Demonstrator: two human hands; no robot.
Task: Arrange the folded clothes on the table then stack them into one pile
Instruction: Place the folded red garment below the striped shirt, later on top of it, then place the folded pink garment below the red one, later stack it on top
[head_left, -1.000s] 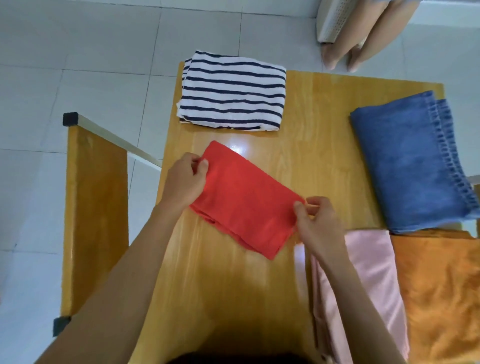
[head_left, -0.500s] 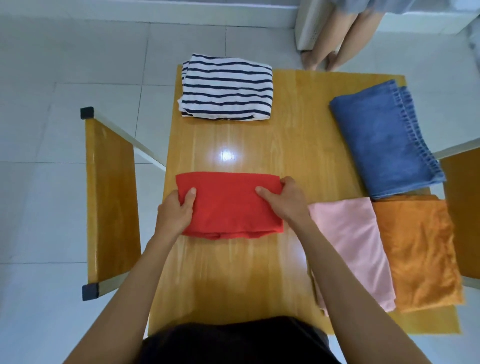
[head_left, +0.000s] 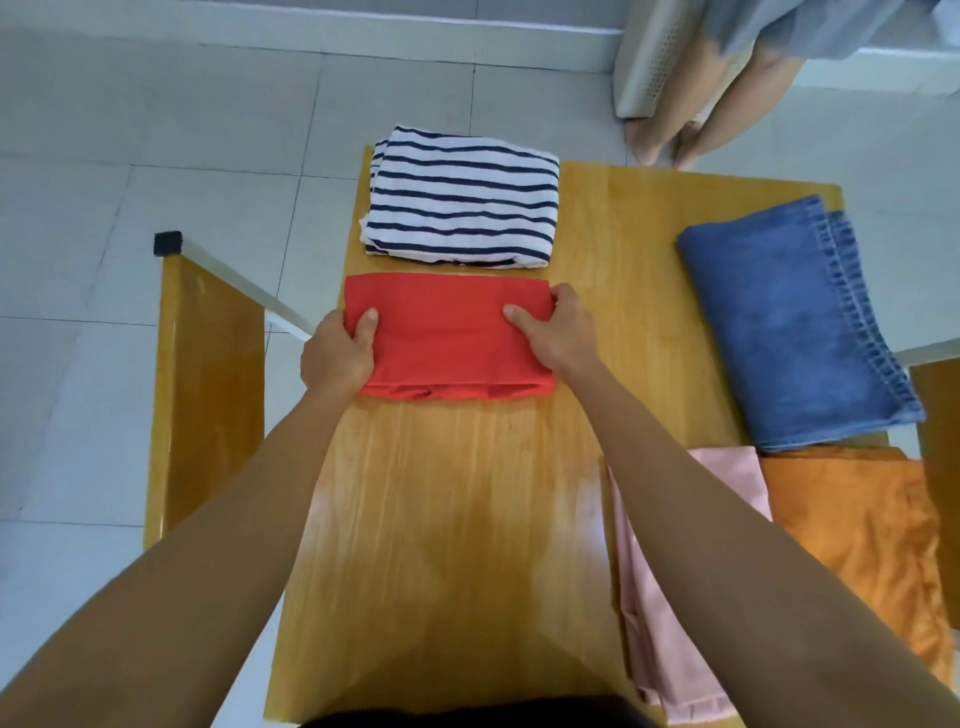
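Red folded cloth (head_left: 447, 332) lies at frame centre on the tabletop (head_left: 457, 519), below the striped shirt (head_left: 462, 200); left hand (head_left: 337, 353) and right hand (head_left: 556, 332) clamp fingers on its ends. Soft, light fabric, best gripped at both ends.

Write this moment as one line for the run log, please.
left hand + right hand: gripping red cloth ends | on table, just before striped shirt | pile: not started
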